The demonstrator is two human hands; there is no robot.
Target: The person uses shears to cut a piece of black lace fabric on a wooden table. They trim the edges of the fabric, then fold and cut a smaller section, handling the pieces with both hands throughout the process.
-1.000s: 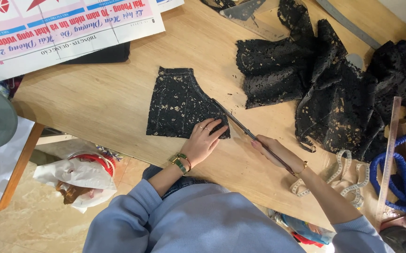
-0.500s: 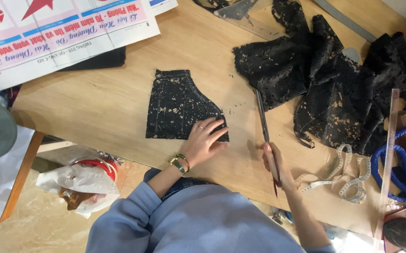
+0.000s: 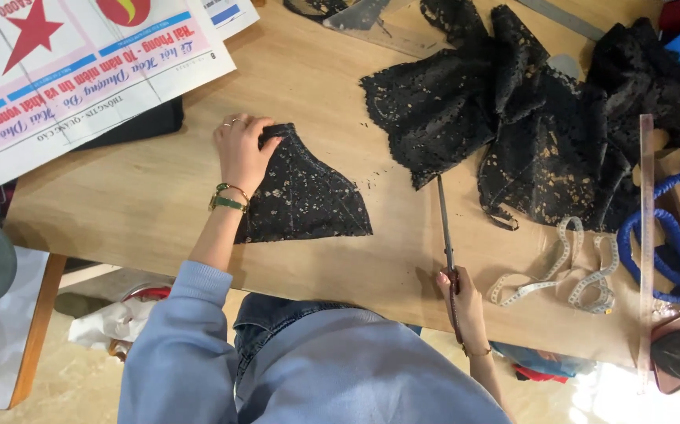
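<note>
On the wooden table (image 3: 120,196), the left hand (image 3: 239,151) reaches forward with its arm stretched out, fingers pinching the far corner of the cut black lace piece (image 3: 304,196), folding that edge over. Its broad end lies toward the right. Near the table's front edge, the right hand (image 3: 459,302) has its grip clenched on a long thin ruler (image 3: 444,224), pointing away toward the lace heap (image 3: 513,102). Half a second earlier the left palm lay flat on the piece's near corner.
</note>
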